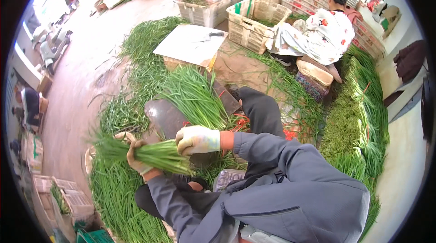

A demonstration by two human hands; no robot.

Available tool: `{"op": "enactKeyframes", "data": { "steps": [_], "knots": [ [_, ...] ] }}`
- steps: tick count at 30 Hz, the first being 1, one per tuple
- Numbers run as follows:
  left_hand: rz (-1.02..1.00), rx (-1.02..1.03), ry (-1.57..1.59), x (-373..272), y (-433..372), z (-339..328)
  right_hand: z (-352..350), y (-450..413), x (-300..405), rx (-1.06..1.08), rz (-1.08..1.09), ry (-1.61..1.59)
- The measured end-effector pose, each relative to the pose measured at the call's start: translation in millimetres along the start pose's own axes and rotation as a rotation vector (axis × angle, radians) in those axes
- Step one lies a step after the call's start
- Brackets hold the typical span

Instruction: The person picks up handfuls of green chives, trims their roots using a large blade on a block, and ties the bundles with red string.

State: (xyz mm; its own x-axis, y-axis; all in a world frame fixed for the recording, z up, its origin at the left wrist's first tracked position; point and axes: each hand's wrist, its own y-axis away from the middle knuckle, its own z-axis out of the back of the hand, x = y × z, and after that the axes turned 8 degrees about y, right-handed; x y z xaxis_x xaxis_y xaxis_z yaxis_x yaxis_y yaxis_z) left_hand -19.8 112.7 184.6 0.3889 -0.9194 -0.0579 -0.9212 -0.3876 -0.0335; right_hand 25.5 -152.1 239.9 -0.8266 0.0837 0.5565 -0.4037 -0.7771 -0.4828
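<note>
My left hand (136, 157), in a pale work glove, is wrapped around the middle of a bunch of green chives (160, 154). The leaf tips point left and look blurred; the pale stem ends point right. At the stem end is my right hand (199, 140), gloved in stained white, its fingers curled against the upper stems. Whether it pinches any of them is hidden. Just beyond my hands, another pile of chives (192, 96) lies across a dark board (165, 115). Red ties (241, 122) are scattered beside that pile.
A cleaver (207, 36) rests on a white board (189, 45) ahead. Plastic crates (255, 26) stand behind it. A seated person (323, 35) is at the upper right. Stacked chives (354, 113) line the right wall; loose chives (115, 188) lie at my left.
</note>
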Motion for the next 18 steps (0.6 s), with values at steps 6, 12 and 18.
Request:
{"op": "enactKeyframes", "data": {
  "steps": [6,12,18],
  "knots": [
    [0.007,-0.026,0.228,-15.0,-6.9,14.0,54.5,61.6,19.2,0.007,-0.409,-0.79],
    [0.092,0.139,0.357,-28.6,-3.1,24.7,45.1,52.3,11.0,0.153,-0.838,-0.568],
    [0.151,0.14,0.34,-13.7,1.9,14.2,7.9,25.7,-19.9,-0.11,-0.404,-0.055]
  ]
}}
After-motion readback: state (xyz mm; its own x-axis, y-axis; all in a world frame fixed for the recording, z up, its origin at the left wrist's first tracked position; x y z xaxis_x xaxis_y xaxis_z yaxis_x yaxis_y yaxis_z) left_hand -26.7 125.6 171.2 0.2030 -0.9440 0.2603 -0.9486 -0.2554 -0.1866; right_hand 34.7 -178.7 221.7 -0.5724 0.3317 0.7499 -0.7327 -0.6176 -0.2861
